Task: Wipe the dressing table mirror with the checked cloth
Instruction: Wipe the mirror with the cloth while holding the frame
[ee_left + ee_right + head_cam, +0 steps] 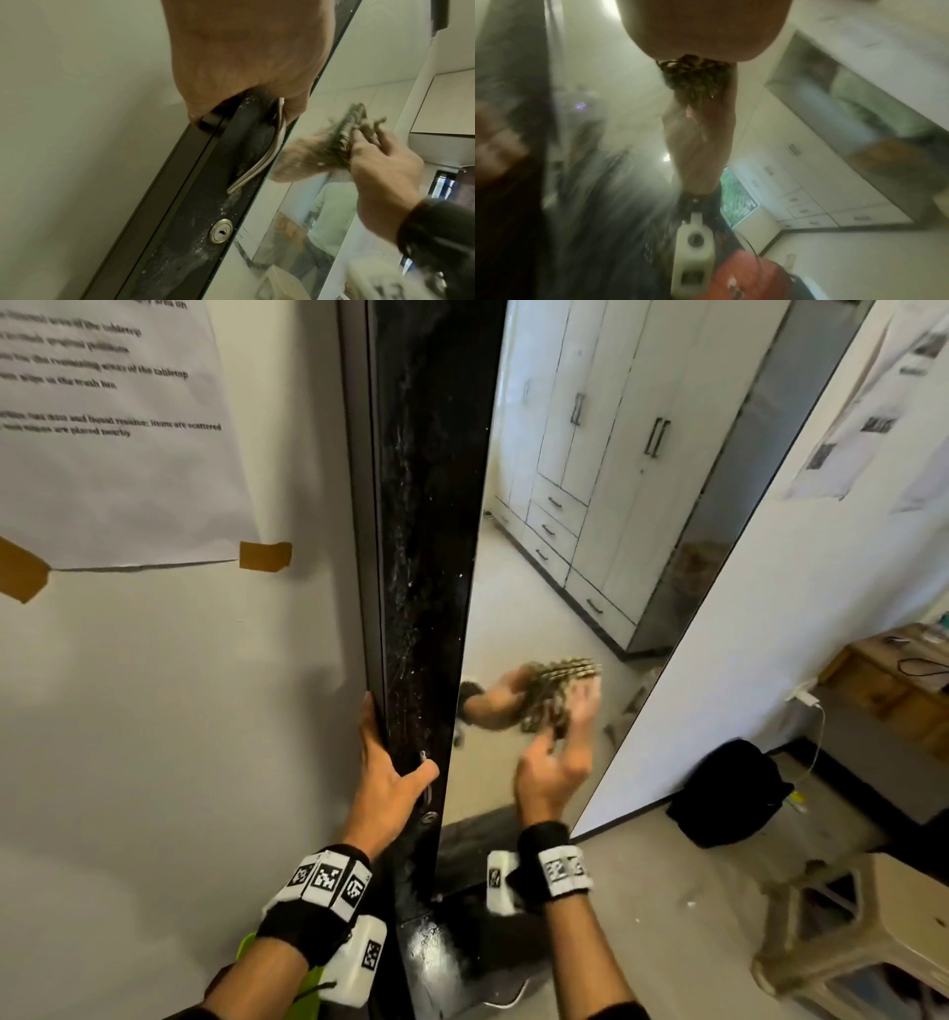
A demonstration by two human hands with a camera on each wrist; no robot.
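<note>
The left hand (382,770) grips the dark, dusty frame (421,567) at the mirror's (580,516) left edge, thumb by a small metal handle (427,780). The right hand (557,757), blurred, presses the checked cloth (557,695) against the glass low down; its fingers seem spread. A taped paper notice (113,428) hangs on the wall left of the frame. A black bag (729,793) and a beige stool (862,927) stand on the floor to the right.

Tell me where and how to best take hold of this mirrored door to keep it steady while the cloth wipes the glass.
Grip the black frame edge by the metal handle, coming from the wall side, as the left hand does: fingers behind the edge, thumb on the handle. That strip is narrow enough to wrap and keeps skin off the mirror, leaving the right hand free to press the checked cloth on it.
</note>
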